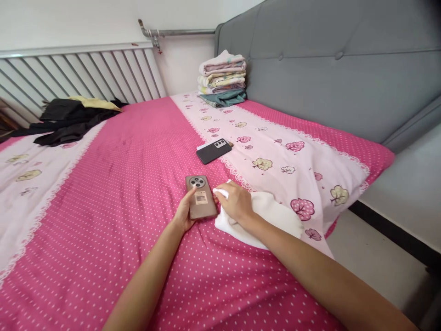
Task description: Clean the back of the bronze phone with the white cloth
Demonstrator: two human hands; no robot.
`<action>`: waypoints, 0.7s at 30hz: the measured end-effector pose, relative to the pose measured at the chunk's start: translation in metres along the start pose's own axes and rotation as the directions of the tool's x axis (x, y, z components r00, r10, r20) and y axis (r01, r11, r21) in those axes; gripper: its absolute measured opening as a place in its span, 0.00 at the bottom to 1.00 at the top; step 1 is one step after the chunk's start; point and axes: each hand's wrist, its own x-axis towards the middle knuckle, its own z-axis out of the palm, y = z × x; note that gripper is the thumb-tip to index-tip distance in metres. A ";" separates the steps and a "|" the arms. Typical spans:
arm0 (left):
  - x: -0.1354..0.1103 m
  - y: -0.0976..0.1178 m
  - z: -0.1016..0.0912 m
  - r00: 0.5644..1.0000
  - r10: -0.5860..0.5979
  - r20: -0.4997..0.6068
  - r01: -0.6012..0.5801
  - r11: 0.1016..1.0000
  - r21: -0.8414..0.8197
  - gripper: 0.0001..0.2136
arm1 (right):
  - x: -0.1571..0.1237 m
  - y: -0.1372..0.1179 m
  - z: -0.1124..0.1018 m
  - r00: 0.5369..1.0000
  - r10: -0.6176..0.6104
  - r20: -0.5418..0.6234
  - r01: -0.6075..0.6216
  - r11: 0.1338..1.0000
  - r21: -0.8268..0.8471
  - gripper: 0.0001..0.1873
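Observation:
My left hand (185, 211) grips a brownish smartphone (204, 210), back side up, its round camera ring at the top and a label stuck below it. My thumb lies across the phone's back near the camera. Just right of the phone, my right hand (237, 200) is closed on a bunched part of a white cloth (272, 211). The rest of the cloth trails to the right under my wrist and lies on the bed. Farther off, a dark smartphone (213, 152) lies back side up on the bedding, something light and flat showing at its far edge.
The bed has a pink dotted sheet (138, 184) with pale tree-print bands. A stack of folded cloths (223, 76) stands by the grey headboard (310, 69). Dark clothes (69, 119) lie at the far left near the white radiator (103, 73). Floor (375, 239) shows on the right.

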 end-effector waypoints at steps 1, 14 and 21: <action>0.002 0.000 -0.001 1.000 0.020 -0.004 -0.020 1.000 -0.021 0.18 | 0.001 0.003 0.000 1.000 0.011 -0.011 -0.011 1.000 0.013 0.10; 0.008 -0.015 0.005 0.953 0.205 -0.223 -0.234 0.966 -0.110 0.22 | -0.003 0.024 -0.018 0.991 -0.118 0.061 0.106 0.980 0.167 0.24; 0.010 -0.023 0.007 0.879 0.343 -0.332 -0.395 0.912 -0.106 0.20 | -0.029 0.046 -0.039 0.981 -0.150 0.121 0.149 0.989 0.012 0.27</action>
